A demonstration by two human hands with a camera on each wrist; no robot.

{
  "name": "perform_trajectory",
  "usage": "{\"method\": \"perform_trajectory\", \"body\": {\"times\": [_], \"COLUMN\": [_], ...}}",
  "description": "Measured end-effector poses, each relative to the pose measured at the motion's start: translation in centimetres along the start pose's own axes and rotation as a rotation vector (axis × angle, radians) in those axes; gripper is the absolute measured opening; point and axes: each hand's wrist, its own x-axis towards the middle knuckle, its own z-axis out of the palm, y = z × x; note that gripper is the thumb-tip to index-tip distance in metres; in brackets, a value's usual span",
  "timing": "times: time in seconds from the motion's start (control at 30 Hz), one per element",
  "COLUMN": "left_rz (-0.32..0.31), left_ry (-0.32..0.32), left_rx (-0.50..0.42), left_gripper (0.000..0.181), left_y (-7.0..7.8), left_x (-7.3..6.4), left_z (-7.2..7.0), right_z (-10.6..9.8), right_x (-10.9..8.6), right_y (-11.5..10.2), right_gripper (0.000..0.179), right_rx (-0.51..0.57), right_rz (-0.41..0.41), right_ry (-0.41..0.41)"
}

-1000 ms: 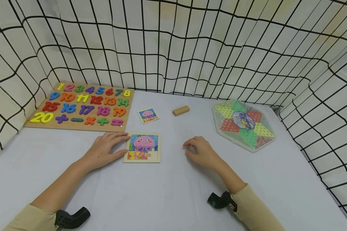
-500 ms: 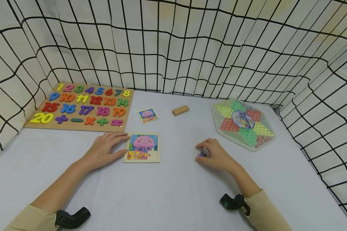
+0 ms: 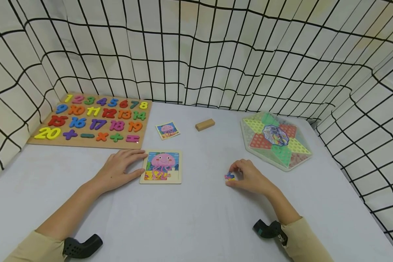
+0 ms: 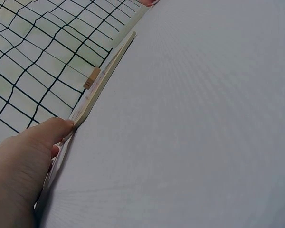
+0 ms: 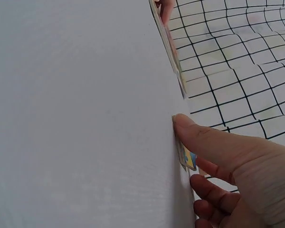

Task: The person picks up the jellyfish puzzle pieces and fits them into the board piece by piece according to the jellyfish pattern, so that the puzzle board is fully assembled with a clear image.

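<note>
A square wooden jigsaw puzzle with a pink jellyfish picture lies flat in the middle of the table. Bare wood shows at its lower right corner. My left hand rests along its left side, thumb and forefinger tips touching the frame's edge. To the right of the puzzle, my right hand pinches a small jigsaw piece, blue, pink and yellow, between thumb and fingers. In the right wrist view the piece shows beneath the thumb, partly covered by it.
Behind the puzzle lie a small jellyfish picture card and a wooden block. A number board occupies the back left. At the back right is a hexagonal game box. Black netting encloses the far side.
My right hand has moved right and slightly toward me and now pinches the jigsaw piece, which shows more than half a second ago. The left hand and puzzle stay put.
</note>
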Motion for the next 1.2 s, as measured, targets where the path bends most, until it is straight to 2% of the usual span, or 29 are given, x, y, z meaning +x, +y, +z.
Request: {"method": "perform_trajectory", "body": {"times": [0.27, 0.7, 1.03, 1.2], "left_rz": [0.001, -0.018, -0.022, -0.018], "left_ry": [0.013, -0.008, -0.009, -0.007], "left_rx": [0.008, -0.001, -0.005, -0.007], "left_gripper": [0.049, 0.051, 0.051, 0.050], "left_y": [-0.1, -0.2, -0.2, -0.3], "left_x": [-0.1, -0.1, -0.2, -0.2], "left_z": [0.1, 0.1, 0.1, 0.1], "right_z": [-0.1, -0.2, 0.2, 0.6], "right_x": [0.0, 0.7, 2.0, 2.9], "right_y": [-0.4, -0.8, -2.0, -2.5], "right_gripper": [0.035, 0.019, 0.013, 0.010], "right_rx": [0.095, 0.066, 0.107, 0.121], "right_rz": [0.001, -0.096, -0.128, -0.156], "right_ry": [-0.020, 0.015, 0.032, 0.015]}}
